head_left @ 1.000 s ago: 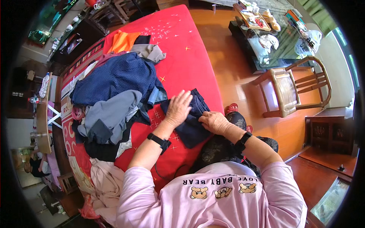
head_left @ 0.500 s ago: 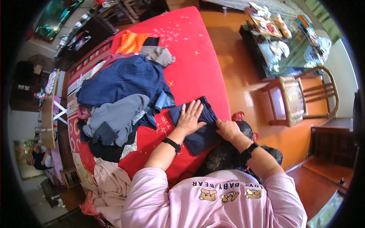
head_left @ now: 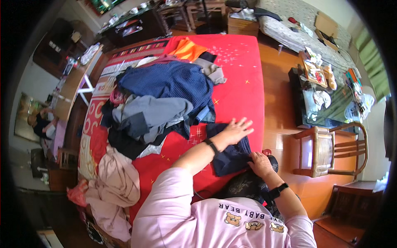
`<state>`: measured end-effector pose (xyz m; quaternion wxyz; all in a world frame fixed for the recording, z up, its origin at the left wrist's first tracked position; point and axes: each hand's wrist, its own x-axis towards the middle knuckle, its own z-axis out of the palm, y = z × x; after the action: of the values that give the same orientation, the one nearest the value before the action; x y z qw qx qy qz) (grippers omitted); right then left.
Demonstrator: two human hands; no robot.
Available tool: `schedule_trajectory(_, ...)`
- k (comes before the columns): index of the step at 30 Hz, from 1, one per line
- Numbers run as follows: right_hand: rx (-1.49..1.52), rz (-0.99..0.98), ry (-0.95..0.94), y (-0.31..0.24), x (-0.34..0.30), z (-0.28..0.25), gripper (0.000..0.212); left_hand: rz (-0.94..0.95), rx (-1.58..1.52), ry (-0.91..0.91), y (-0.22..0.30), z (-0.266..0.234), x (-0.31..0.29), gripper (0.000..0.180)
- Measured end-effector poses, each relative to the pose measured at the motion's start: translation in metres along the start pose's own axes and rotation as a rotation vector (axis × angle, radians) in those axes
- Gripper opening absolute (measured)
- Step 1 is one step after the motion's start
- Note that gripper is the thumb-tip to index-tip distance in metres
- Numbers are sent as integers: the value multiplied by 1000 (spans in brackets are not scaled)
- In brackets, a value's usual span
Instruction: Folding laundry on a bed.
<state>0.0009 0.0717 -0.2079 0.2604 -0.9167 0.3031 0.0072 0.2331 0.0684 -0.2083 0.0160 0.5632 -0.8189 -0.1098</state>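
A dark navy garment (head_left: 231, 155) lies flat at the near right edge of a bed with a red cover (head_left: 244, 82). My left hand (head_left: 235, 130) rests palm down on its far end, fingers spread. At the near edge of the cloth, by the bed's side, my right hand (head_left: 260, 162) has its fingers curled on the fabric. Both wrists carry a dark band. My pink sleeve fills the lower part of the view.
A heap of clothes (head_left: 161, 103) in navy, grey and black covers the bed's left half, with an orange piece (head_left: 188, 49) at the far end and pink cloth (head_left: 120, 182) hanging at the near left. A wooden chair (head_left: 326, 151) stands on the orange floor to the right.
The view has tilted, and the bed now sits more to the left. My left hand has slid further along the navy garment while my right hand stays at its near edge.
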Motion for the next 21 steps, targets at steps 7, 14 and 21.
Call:
schedule_trajectory(7,9,-72,127,1,-27,-2,19,99,181,141,14,53,41,17)
schedule_trajectory(14,-40,-27,160,4,-24,4,12,118,341,161,27,48,29,18)
schedule_trajectory(21,-46,-64,143,2,-22,5,14,51,322,-250,30,33,9,19)
